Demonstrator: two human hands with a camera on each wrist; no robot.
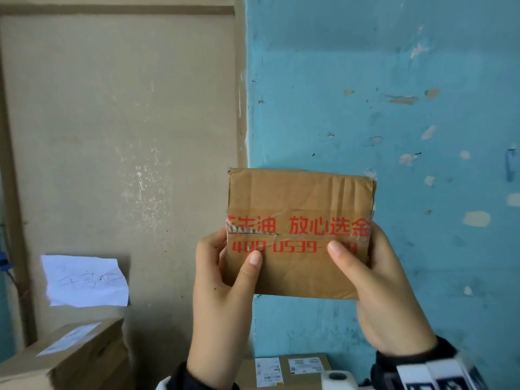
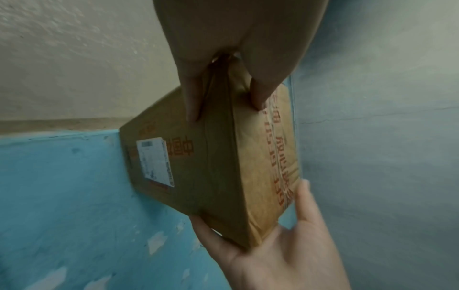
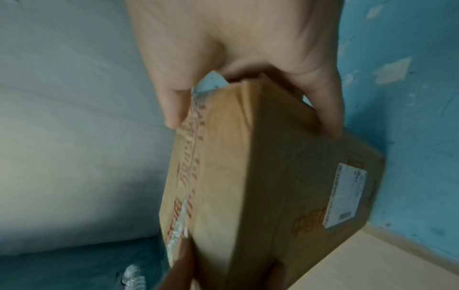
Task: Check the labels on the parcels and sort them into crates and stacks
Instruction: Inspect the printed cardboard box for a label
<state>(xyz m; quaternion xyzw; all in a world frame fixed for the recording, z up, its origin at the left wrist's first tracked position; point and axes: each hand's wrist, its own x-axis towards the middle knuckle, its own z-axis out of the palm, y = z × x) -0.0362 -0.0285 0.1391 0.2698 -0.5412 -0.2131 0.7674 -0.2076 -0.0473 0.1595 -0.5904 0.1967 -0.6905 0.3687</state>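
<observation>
- Parcel (image 1: 299, 232): flat brown cardboard box, held upright in the air before a blue wall (image 1: 394, 108); red-printed tape faces the person.
- Shipping label (image 2: 155, 161): white, on the far face, turned toward the wall.
- Left hand (image 1: 222, 291): thumb on the near face, fingers behind, pinching the left edge.
- Right hand (image 1: 382, 291): thumb on the tape, fingers behind, pinching the right edge.
- Labelled boxes (image 1: 292, 370): below the hands.

Rt wall (image 1: 394, 108): blue paint, chipped, pale patches showing.
Lt panel (image 1: 118, 108): beige, scuffed, w/ darker beige frame (image 1: 11, 164).
Paper sheet (image 1: 85, 280): white, handwritten, stuck low on panel.
Light: dim, even.
</observation>
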